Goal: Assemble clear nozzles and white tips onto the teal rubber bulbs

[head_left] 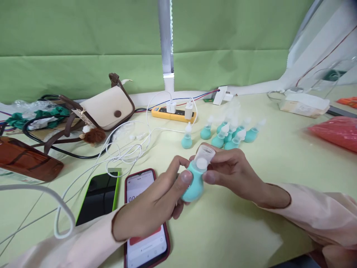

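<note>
My left hand (156, 201) is closed around a teal squeeze bulb (195, 186), which leans with its neck up and to the right. At the neck sits a clear plastic cup-shaped piece (205, 152) with a white round part (202, 163) at its base. My right hand (240, 171) pinches this clear piece between thumb and fingers, close against the bulb's top. Behind my hands stand several similar teal bulbs with pale tips (218, 140), grouped together. One teal bulb (186, 141) stands apart to their left.
A red-cased phone (147, 257) lies under my left forearm, beside a green-edged phone (97, 193). White cables (125, 154) coil at left, near a cream handbag (107, 106). A yellow power strip (158, 112) is at the back. Red plastic packaging (337, 132) lies right.
</note>
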{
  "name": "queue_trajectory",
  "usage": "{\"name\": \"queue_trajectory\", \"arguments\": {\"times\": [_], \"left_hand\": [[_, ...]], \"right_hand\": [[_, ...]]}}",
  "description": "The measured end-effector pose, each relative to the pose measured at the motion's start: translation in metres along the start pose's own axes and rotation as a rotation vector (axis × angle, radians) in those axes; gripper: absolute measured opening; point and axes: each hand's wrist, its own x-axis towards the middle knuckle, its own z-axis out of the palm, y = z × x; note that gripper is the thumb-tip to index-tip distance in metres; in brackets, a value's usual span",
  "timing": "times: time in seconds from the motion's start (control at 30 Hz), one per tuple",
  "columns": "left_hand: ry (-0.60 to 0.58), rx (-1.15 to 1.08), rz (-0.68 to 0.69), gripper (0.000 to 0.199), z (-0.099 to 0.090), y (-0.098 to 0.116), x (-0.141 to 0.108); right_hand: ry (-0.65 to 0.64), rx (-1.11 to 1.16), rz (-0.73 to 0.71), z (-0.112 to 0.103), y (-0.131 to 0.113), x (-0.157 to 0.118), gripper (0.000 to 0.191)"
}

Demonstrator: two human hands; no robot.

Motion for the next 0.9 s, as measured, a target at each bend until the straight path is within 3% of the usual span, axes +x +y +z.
{"name": "queue_trajectory", "arguments": {"times": [0.07, 0.1, 0.17, 0.23, 0.33, 0.43, 0.57, 0.73, 0.9], "left_hand": [[-0.07, 0.025, 0.005, 0.042, -0.005, -0.004, 0.004], [-0.047, 0.073, 0.031, 0.044, -0.009, -0.007, 0.006], [0.102, 0.369, 0.11, 0.044, -0.018, -0.014, 0.012], [0.233, 0.927, 0.188, 0.038, -0.027, -0.024, 0.018], [0.16, 1.171, 0.22, 0.036, -0.035, -0.041, 0.028], [0.026, 1.262, 0.218, 0.037, -0.034, -0.052, 0.033], [-0.03, 1.319, 0.158, 0.034, -0.03, -0.051, 0.034], [0.055, 1.27, 0.07, 0.028, -0.028, -0.046, 0.035], [0.146, 1.005, 0.036, 0.017, -0.03, -0.033, 0.031]], "right_hand": [[0.032, 0.006, 0.026, -0.003, -0.004, 0.001, 0.006], [0.05, 0.034, 0.052, -0.005, -0.006, 0.002, 0.009], [0.088, 0.156, 0.116, -0.009, -0.011, 0.005, 0.018], [0.076, 0.317, 0.187, -0.011, -0.013, 0.009, 0.024], [-0.036, 0.446, 0.26, -0.012, -0.011, 0.012, 0.022], [-0.137, 0.424, 0.326, -0.01, -0.002, 0.01, 0.018], [-0.204, 0.352, 0.396, -0.008, 0.002, 0.002, 0.021], [-0.213, 0.212, 0.344, -0.003, -0.008, -0.004, 0.016], [-0.127, 0.003, 0.208, 0.003, -0.017, -0.006, 0.018]]}}
